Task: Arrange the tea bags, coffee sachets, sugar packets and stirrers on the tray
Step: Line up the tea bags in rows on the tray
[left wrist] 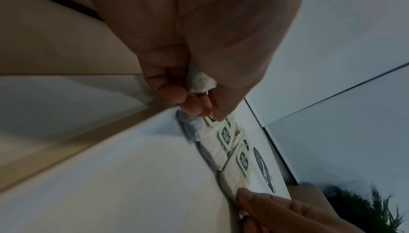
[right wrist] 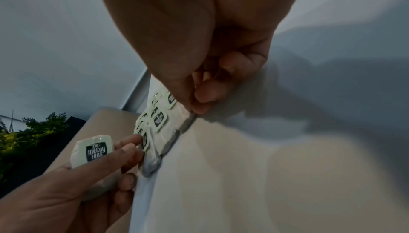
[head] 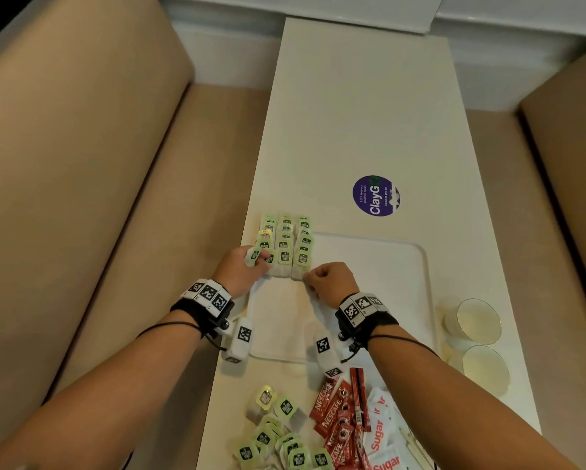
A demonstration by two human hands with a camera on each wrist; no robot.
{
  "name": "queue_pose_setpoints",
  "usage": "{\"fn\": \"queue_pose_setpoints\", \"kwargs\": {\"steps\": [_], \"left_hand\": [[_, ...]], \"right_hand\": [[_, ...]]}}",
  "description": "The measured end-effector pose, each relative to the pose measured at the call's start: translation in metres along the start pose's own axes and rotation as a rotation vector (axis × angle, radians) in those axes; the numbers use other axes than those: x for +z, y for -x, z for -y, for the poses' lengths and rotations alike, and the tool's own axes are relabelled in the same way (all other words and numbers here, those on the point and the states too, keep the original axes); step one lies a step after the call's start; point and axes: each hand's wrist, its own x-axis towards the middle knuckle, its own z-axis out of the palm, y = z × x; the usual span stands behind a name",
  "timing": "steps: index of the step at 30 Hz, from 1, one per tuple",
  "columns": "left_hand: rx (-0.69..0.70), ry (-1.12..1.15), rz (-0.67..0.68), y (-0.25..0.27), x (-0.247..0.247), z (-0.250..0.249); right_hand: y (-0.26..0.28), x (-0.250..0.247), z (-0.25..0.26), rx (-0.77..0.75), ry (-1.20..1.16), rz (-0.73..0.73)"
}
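White tray (head: 386, 252) holds seemingly three tea-bag rows (head: 285, 245)

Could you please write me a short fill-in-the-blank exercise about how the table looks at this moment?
1. The tea bags on the tray lie in ____ columns.
2. The left hand holds a spare ____ between its fingers.
3. The red coffee sachets lie ____ the tray, on the table.
4. The right hand touches the near end of the ____ column.

Missing words: three; tea bag; off; right
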Motion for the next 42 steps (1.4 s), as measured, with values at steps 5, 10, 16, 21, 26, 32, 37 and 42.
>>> {"fn": "queue_pose_setpoints", "kwargs": {"steps": [5, 10, 16, 21, 26, 32, 37, 42], "left_hand": [[-0.012, 0.055, -0.021, -0.001, -0.001, 0.001], [-0.037, 0.167, 0.049, 0.004, -0.002, 0.003], [-0.028, 0.244, 0.239, 0.015, -0.002, 0.001], [0.041, 0.113, 0.347, 0.024, -0.002, -0.005], [0.105, 0.015, 0.37, 0.027, -0.006, -0.008], [0.192, -0.019, 0.083, 0.026, -0.013, -0.003], [0.206, 0.018, 0.017, 0.023, -0.016, 0.007], [0.185, 0.049, -0.009, 0.019, -0.015, 0.015]], "right_hand": [[-0.001, -0.003, 0.004, 0.007, -0.003, 0.02], [-0.002, -0.004, 0.005, 0.016, -0.01, -0.013], [0.009, -0.001, 0.013, -0.148, -0.093, -0.032], [0.02, 0.009, 0.035, -0.296, -0.174, 0.18], [0.027, 0.017, 0.044, -0.349, -0.127, 0.206], [0.023, 0.022, 0.042, -0.316, -0.191, 0.098], [0.022, 0.029, 0.038, -0.299, -0.195, 0.087], [0.023, 0.039, 0.031, -0.284, -0.052, 0.106]]}}
